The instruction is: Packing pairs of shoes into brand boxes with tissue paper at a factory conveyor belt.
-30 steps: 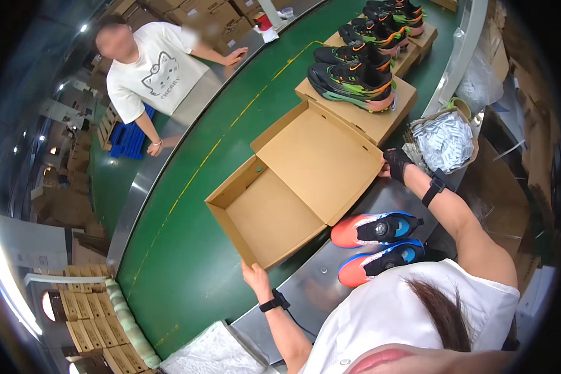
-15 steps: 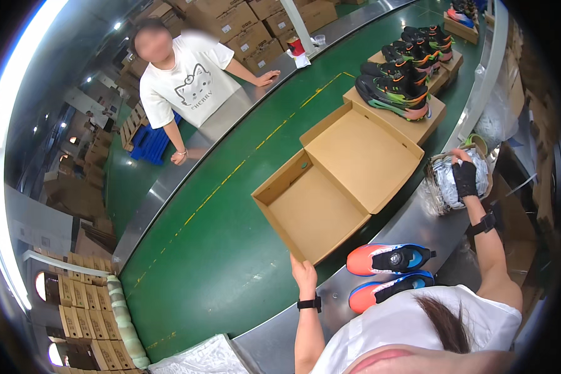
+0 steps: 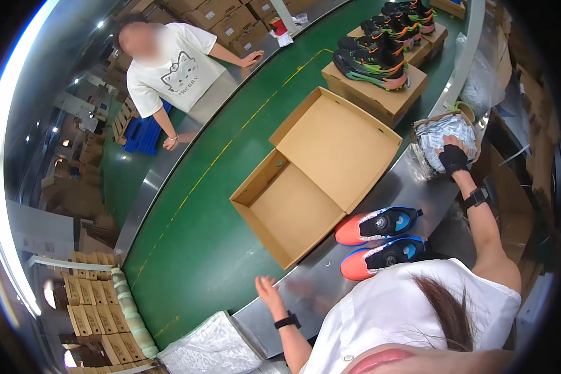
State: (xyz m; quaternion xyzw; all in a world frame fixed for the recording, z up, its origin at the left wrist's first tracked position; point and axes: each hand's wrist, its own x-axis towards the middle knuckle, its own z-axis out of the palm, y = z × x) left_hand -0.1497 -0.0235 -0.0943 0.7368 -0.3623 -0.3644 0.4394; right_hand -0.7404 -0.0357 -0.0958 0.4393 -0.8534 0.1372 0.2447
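Note:
An open brown shoebox [image 3: 302,196] lies on the green conveyor with its lid folded back, and nothing is in it. My left hand [image 3: 268,292] is apart from the shoebox's near corner, its fingers loosely stretched and holding nothing. In a fingerless black glove, my right hand [image 3: 454,156] reaches into a carton of small silvery-white packets [image 3: 439,132]. Its fingertips are partly hidden among the packets, so I cannot tell whether they grip one. Two orange-red, black and blue shoes [image 3: 380,225] stand side by side on the metal ledge, between me and the shoebox.
Black-green shoes [image 3: 371,65] stand on closed boxes [image 3: 380,93] further along the conveyor. A stack of white sheets [image 3: 212,346] lies at the lower left. Across the belt, a person [image 3: 174,68] leans on the metal edge [image 3: 184,153]. A metal post [image 3: 464,62] rises at the right.
My left hand has let go of the shoebox's near corner and drawn back toward the left. My right hand has pushed down among the packets. The whole view has shifted a little.

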